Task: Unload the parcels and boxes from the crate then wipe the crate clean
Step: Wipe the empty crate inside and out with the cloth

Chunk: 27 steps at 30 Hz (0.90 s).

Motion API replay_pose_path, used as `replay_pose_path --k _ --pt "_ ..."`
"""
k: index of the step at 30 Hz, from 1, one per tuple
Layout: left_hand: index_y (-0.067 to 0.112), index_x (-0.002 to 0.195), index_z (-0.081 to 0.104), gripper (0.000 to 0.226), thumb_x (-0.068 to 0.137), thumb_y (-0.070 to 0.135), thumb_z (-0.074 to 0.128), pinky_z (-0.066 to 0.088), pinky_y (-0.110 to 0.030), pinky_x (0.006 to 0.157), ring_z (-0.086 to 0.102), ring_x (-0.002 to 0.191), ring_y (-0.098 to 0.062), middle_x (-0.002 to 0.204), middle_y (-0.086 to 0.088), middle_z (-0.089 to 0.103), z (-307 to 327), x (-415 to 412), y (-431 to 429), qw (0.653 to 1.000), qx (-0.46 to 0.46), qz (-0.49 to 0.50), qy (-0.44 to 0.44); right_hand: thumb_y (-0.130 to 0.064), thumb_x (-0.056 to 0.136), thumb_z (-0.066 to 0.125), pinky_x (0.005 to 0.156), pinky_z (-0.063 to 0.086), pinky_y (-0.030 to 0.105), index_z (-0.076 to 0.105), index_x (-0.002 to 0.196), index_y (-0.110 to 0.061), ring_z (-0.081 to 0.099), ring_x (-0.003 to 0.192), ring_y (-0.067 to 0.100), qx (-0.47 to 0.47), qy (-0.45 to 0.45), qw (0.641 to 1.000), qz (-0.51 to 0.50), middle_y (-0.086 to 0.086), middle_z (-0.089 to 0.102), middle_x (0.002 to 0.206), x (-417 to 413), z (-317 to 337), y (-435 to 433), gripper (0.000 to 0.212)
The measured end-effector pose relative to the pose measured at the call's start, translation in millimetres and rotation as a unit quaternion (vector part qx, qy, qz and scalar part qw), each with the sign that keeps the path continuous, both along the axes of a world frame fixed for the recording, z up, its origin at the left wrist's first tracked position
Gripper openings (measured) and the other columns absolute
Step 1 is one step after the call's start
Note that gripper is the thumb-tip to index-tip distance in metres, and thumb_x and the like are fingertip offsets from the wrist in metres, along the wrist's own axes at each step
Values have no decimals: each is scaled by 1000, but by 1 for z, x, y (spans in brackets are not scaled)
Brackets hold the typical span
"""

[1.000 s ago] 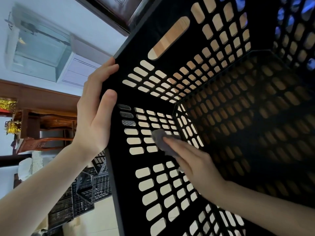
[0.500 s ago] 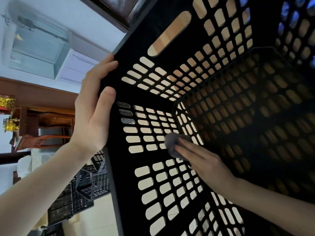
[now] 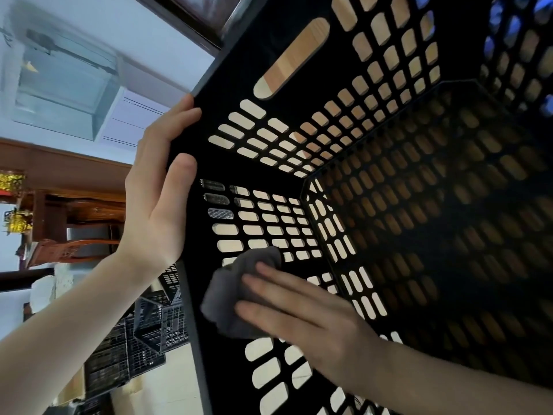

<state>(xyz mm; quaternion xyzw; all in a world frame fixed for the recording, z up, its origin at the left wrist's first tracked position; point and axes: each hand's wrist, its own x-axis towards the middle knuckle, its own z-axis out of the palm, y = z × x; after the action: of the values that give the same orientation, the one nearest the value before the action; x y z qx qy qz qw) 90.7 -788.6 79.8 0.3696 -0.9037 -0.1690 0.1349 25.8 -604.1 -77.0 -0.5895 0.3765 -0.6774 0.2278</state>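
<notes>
— Grip on the rim, which one is that?
— That's the left hand (image 3: 155,202). It's clamped on a corner of the crate (image 3: 223,372), with the thumb laid on the inside wall and the fingers wrapped over the outer edge.
— And the other?
— That's the right hand (image 3: 305,322), reaching inside. Its fingers are straight and flat, pressing a grey cloth (image 3: 230,298) against the slotted side wall, just in from the rim. That grip is apart, nothing pinched.
— Which way is the crate facing?
— It's tipped over, with the open mouth toward the person and the base at the far end. Its depth runs away from them.
— How many of each?
— One black crate held, one cloth, and one long handle slot (image 3: 291,58) showing in the upper wall. Behind the left forearm, dark wire baskets (image 3: 149,330) are piled on the floor (image 3: 167,387). I can't tell how many.
</notes>
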Motion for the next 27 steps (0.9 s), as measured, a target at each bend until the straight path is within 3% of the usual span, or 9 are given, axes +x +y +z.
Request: replay_pose_path --k 4,6,8,11,14,17,22,27 --pt "10 140 47 48 100 34 33 28 -51 115 36 142 -23 151 1 43 0 -1 2 1000 1 3 1 24 79 59 107 43 44 52 133 -2 43 136 29 105 43 993 -22 15 47 143 -4 -53 4 61" --pt "9 140 46 49 101 35 32 27 -50 115 35 142 -23 151 -1 43 0 -1 1 1000 -1 -1 -1 25 72 67 107 42 37 51 133 -5 49 131 25 182 19 983 -19 10 49 141 -10 -75 9 70" --pt "7 140 46 52 102 39 31 27 -51 115 36 142 -24 151 -4 43 0 0 0 1000 -3 -12 4 19 79 65 109 39 29 49 135 -9 50 130 21 231 -34 972 -17 2 48 142 -13 -82 11 65" --pt "7 141 45 59 103 48 28 27 -54 114 35 142 -25 151 -4 43 -2 1 0 1000 7 -24 16 5 90 57 104 46 36 50 137 -10 45 134 12 215 -89 973 -14 -6 47 146 -5 -60 7 50" --pt "8 141 46 60 102 50 27 27 -58 112 36 142 -25 150 -3 44 -2 1 -1 1000 0 -21 9 1 93 52 99 50 38 49 140 -10 43 136 14 159 -138 978 -6 -9 43 148 3 -17 -2 48" --pt "7 140 47 55 102 43 28 28 -59 111 38 140 -26 149 -6 45 -2 1 -1 1000 4 -22 22 -1 96 50 109 41 32 47 140 -7 43 136 17 89 -142 986 -6 -1 46 147 5 21 -16 45" --pt "5 140 46 60 102 48 29 29 -57 112 38 140 -27 149 -8 45 -3 1 1 999 14 -19 38 -18 93 60 112 32 23 44 143 -18 37 139 9 149 -188 971 6 0 37 152 1 35 -34 52" --pt "10 140 47 50 103 38 29 31 -54 112 40 138 -24 146 -2 48 -1 1 2 999 5 -5 36 -25 99 50 118 24 35 41 144 -17 25 145 14 145 -134 979 55 1 30 156 7 33 -35 47"
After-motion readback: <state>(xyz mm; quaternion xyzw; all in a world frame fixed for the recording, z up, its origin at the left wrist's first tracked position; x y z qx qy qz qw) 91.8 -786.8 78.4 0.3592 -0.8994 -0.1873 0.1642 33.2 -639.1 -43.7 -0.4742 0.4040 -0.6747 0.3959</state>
